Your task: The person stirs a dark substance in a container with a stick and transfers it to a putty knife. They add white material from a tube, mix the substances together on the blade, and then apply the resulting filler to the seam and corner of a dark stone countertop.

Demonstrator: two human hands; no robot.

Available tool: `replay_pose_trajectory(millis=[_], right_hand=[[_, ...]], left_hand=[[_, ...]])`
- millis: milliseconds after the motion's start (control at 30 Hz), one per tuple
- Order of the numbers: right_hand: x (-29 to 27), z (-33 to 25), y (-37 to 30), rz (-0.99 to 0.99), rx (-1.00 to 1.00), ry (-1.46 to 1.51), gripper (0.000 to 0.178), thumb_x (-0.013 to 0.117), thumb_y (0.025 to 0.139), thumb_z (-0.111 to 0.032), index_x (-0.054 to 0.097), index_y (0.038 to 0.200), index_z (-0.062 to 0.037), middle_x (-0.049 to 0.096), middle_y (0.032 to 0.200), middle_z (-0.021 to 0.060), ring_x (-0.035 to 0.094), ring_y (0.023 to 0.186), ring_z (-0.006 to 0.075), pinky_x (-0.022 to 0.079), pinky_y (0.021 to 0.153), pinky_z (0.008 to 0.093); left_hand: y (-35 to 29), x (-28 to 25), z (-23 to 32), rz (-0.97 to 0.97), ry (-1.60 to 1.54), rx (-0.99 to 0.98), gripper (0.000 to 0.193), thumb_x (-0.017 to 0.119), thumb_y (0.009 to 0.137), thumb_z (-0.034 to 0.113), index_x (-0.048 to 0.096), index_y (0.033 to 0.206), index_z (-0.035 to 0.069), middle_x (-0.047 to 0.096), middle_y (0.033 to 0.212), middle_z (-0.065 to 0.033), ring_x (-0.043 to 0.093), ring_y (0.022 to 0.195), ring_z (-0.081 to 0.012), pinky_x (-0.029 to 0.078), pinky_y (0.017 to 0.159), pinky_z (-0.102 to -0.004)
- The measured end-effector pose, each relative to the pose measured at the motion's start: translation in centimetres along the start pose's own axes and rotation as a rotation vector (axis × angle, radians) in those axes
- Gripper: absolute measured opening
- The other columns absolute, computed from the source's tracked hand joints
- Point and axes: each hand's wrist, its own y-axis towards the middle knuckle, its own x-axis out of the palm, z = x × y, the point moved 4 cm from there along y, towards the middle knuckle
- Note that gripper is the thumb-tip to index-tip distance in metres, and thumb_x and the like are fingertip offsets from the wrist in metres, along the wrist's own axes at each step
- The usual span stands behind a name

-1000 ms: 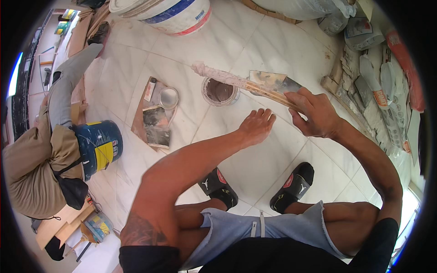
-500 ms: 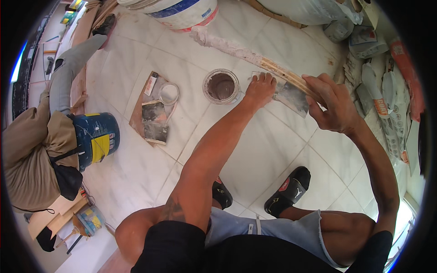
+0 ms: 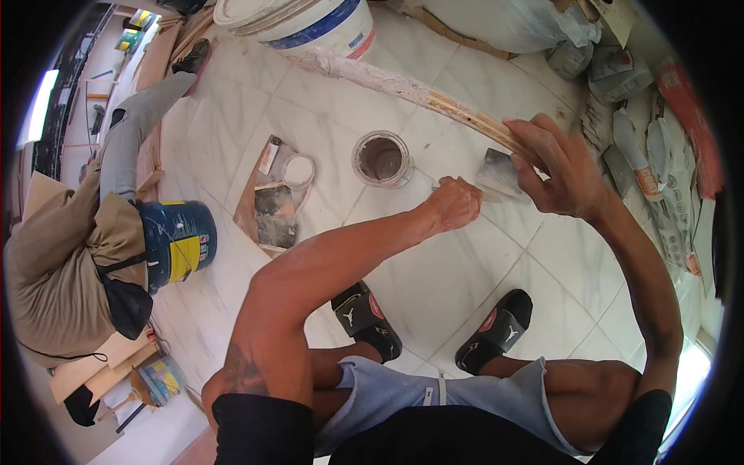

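Over the floor slants the stick, far part coated, near part bare, the right hand's grip clamped on its end. The tub holds paste. The left hand's grip seems closed on a thin blade.

We see stick: bare matt wood, part coated in rough, lumpy paste. Tub: see-through plastic by its look, smooth, smeared. Lid: smooth, pale, chalky. Thin plate: flat, smooth, material unclear to us. Below us, floor tiles: glossy, marble-veined, dusty in places. White bucket, blue bucket: smooth plastic, dull sheen. Bags: thin crinkled plastic. Our shorts: faded denim, frayed hem. Our sandals: matt, rubbery. Tan trousers: matt creased cloth.
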Motion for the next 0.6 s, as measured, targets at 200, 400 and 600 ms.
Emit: replay_pose_trajectory(millis=[200, 400, 600], right_hand=[[0.1, 0.6, 0.9, 0.018, 0.019, 0.079, 0.060, 0.068, 0.079, 0.002, 0.048, 0.136, -0.0030, 0.056, 0.086, 0.0139, 0.053, 0.059, 0.0256, 0.043, 0.052, 0.0375], [0.4, 1.0, -0.1, -0.087, 0.091, 0.061, 0.051, 0.069, 0.081, -0.003, 0.052, 0.129, -0.0064, 0.056, 0.089, 0.0099, 0.058, 0.062, 0.0261, 0.048, 0.051, 0.0371], [0.0, 2.7, -4.1, -0.198, 0.180, 0.039, 0.049, 0.067, 0.084, -0.003, 0.051, 0.130, -0.0056, 0.056, 0.088, 0.0108, 0.059, 0.064, 0.0269, 0.048, 0.053, 0.0386]], left_hand=[[-5.9, -6.8, -1.6, -0.322, -0.910, -0.101, 0.025, 0.050, 0.096, 0.022, 0.056, 0.091, -0.001, 0.066, 0.070, -0.0188, 0.066, 0.062, -0.0384, 0.051, 0.058, -0.0513], [-14.3, -7.6, -4.5, -0.649, -1.293, -0.345, 0.038, 0.052, 0.099, 0.034, 0.060, 0.105, -0.003, 0.067, 0.081, -0.0257, 0.067, 0.077, -0.0418, 0.051, 0.073, -0.0491], [-17.1, -8.0, -5.8, -0.544, -1.656, -0.508, 0.035, 0.065, 0.094, 0.021, 0.056, 0.117, -0.003, 0.067, 0.095, -0.0211, 0.065, 0.085, -0.0296, 0.050, 0.081, -0.0393]])
